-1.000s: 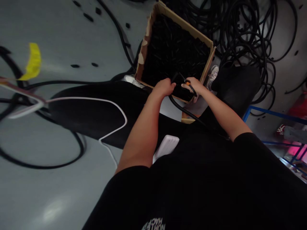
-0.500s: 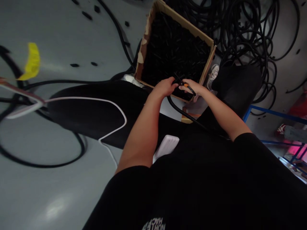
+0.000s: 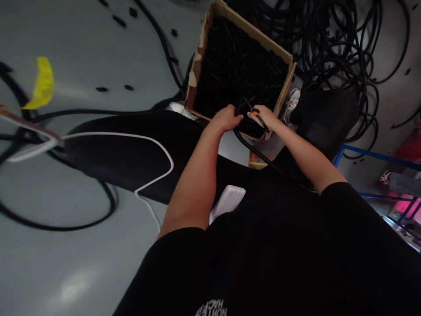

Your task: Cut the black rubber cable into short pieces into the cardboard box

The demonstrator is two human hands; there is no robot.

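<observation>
My left hand [image 3: 226, 117] is closed around a black hose [image 3: 255, 156] over the near edge of a cardboard box [image 3: 194, 74]. The hose bends up past my fingers and trails back toward my lap. In my right hand [image 3: 265, 116] is a pair of scissors [image 3: 255, 113] with orange and black handles. Their blades point up and left, close beside the bent hose; whether they touch it I cannot tell. Short black hose pieces [image 3: 240, 66] fill much of the box, which stands between my feet.
Long black hoses [image 3: 342, 44] lie coiled at the upper right. A white cable [image 3: 121, 134] crosses my leg, and a white device [image 3: 228, 201] rests on my lap. A yellow tag [image 3: 42, 83] hangs at the left. A blue metal frame [image 3: 381, 158] stands at the right.
The hose now arches higher between my hands. My right hand and the scissors have shifted slightly up and right, and the gap between my hands is a little wider.
</observation>
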